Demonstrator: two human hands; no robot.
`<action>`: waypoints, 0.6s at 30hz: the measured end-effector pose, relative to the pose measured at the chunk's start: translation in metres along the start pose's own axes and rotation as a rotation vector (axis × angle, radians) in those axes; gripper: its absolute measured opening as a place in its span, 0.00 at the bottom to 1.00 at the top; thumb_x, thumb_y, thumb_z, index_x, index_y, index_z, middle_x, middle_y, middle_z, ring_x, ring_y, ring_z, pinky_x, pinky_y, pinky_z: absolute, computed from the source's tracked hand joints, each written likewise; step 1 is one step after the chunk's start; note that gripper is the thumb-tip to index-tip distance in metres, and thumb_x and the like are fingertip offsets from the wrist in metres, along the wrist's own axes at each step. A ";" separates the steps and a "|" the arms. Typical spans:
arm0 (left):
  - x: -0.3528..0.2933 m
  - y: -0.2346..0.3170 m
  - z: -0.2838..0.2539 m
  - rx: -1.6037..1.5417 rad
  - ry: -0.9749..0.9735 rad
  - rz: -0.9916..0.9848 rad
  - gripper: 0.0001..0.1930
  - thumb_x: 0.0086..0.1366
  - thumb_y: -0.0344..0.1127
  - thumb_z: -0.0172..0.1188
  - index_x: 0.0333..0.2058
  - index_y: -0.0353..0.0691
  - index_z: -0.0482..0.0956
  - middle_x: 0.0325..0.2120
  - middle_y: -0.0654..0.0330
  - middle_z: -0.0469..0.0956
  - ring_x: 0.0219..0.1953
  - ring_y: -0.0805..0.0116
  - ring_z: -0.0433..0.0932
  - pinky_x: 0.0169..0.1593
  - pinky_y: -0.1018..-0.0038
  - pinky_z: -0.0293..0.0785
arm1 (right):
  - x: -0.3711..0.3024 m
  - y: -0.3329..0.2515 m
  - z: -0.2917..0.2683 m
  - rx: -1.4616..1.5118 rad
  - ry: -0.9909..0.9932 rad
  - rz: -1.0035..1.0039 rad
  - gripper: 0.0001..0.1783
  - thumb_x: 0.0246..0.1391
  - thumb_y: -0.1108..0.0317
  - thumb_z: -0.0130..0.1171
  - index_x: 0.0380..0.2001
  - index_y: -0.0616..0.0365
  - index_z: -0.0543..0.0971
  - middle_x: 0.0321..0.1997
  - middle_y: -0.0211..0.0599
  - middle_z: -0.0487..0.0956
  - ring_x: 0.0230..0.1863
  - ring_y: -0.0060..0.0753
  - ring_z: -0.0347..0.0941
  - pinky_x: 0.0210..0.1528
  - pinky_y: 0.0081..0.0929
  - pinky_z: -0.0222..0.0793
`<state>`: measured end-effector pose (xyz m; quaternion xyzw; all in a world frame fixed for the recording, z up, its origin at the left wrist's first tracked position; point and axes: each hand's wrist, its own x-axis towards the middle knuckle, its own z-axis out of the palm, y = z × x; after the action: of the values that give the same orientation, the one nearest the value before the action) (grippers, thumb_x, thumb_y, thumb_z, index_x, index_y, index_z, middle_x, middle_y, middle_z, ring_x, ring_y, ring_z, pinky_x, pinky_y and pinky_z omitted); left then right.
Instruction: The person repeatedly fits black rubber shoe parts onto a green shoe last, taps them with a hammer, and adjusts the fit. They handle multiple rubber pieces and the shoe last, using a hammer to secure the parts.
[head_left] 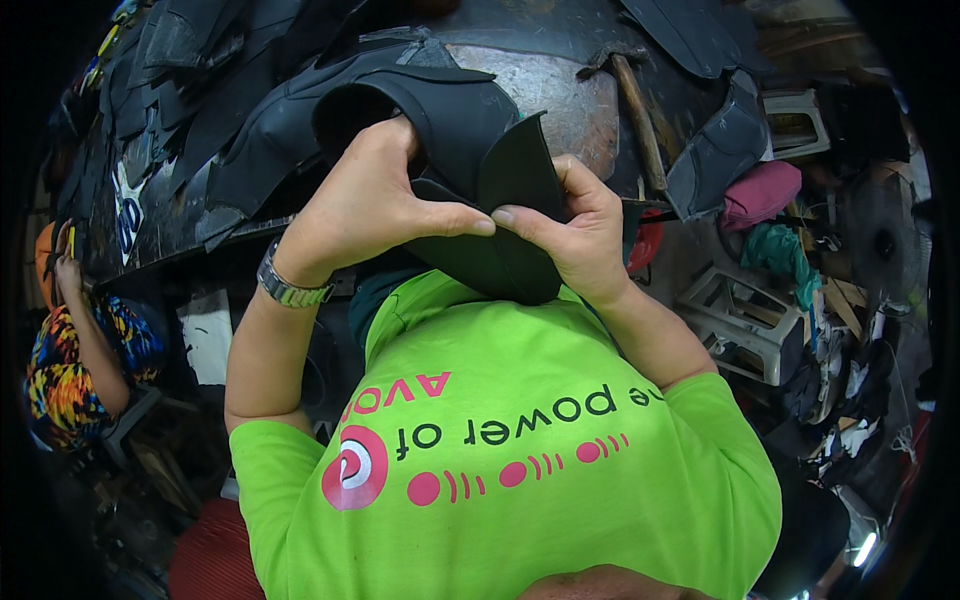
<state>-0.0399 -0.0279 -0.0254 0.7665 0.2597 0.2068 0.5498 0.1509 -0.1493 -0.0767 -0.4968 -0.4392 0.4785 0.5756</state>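
Lime-green cloth, the person's T-shirt (540, 400), fills the lower middle, seen from above. Past it is a dark table (560, 22), with overlapping black sheet pieces (195, 85) piled at left. A curved black piece (462, 140) is held at the table's near edge, in front of the T-shirt. The left hand (355, 195) grips its curled opening; the right hand (580, 228) pinches its edge, thumb tips nearly meeting. A wooden-handled hammer (640, 120) lies at right; a metal watch (292, 282) circles the left wrist.
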 end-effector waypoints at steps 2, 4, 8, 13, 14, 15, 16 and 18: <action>-0.001 -0.002 0.000 0.120 0.014 -0.081 0.26 0.47 0.35 0.78 0.41 0.26 0.79 0.36 0.52 0.83 0.37 0.69 0.80 0.45 0.72 0.78 | 0.000 0.002 0.000 -0.011 -0.003 -0.018 0.15 0.50 0.78 0.71 0.41 0.61 0.78 0.38 0.27 0.81 0.40 0.14 0.74 0.43 0.17 0.71; -0.002 -0.004 0.000 0.164 0.030 -0.135 0.26 0.46 0.35 0.78 0.41 0.26 0.79 0.36 0.50 0.83 0.37 0.68 0.81 0.44 0.71 0.78 | 0.000 0.003 0.001 0.007 -0.008 -0.030 0.16 0.50 0.78 0.71 0.42 0.60 0.78 0.38 0.26 0.81 0.40 0.14 0.74 0.44 0.17 0.71; -0.001 -0.005 0.001 -0.088 0.052 -0.070 0.18 0.56 0.36 0.73 0.38 0.26 0.79 0.31 0.56 0.82 0.33 0.75 0.78 0.39 0.75 0.76 | -0.001 0.004 0.001 0.049 -0.012 -0.038 0.15 0.50 0.77 0.71 0.41 0.60 0.78 0.37 0.26 0.81 0.39 0.14 0.74 0.44 0.17 0.71; 0.000 -0.004 -0.001 -0.072 0.109 -0.262 0.18 0.68 0.39 0.62 0.24 0.30 0.74 0.17 0.70 0.67 0.23 0.86 0.64 0.23 0.80 0.62 | -0.007 0.004 0.001 -0.030 0.008 -0.026 0.13 0.50 0.76 0.72 0.37 0.59 0.78 0.35 0.26 0.81 0.38 0.13 0.74 0.42 0.17 0.71; 0.000 -0.004 0.000 -0.057 0.119 -0.209 0.19 0.68 0.39 0.63 0.22 0.31 0.72 0.16 0.71 0.64 0.22 0.85 0.62 0.22 0.79 0.60 | -0.008 0.004 0.001 -0.057 0.019 -0.029 0.13 0.50 0.76 0.72 0.36 0.60 0.78 0.34 0.26 0.81 0.37 0.13 0.74 0.41 0.16 0.71; -0.001 -0.004 0.001 -0.022 0.150 -0.183 0.21 0.68 0.40 0.63 0.21 0.32 0.70 0.15 0.71 0.61 0.21 0.85 0.60 0.21 0.79 0.57 | -0.009 0.003 0.002 -0.084 0.030 -0.032 0.12 0.50 0.76 0.72 0.35 0.60 0.78 0.33 0.26 0.81 0.37 0.13 0.74 0.41 0.16 0.71; -0.003 -0.004 0.002 0.015 0.181 -0.156 0.22 0.68 0.40 0.63 0.19 0.33 0.68 0.15 0.72 0.58 0.20 0.85 0.58 0.20 0.78 0.54 | -0.010 0.003 0.003 -0.102 0.039 -0.058 0.12 0.50 0.76 0.72 0.35 0.60 0.78 0.33 0.27 0.81 0.36 0.14 0.75 0.40 0.17 0.71; -0.004 -0.004 0.004 0.011 0.191 -0.162 0.22 0.68 0.40 0.63 0.19 0.33 0.67 0.15 0.72 0.58 0.20 0.84 0.58 0.20 0.77 0.55 | -0.013 0.003 0.005 -0.139 0.058 -0.098 0.12 0.50 0.75 0.72 0.34 0.60 0.77 0.31 0.28 0.81 0.34 0.14 0.75 0.37 0.17 0.71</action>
<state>-0.0414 -0.0328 -0.0310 0.7230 0.3729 0.2321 0.5332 0.1438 -0.1610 -0.0790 -0.5270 -0.4783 0.4036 0.5750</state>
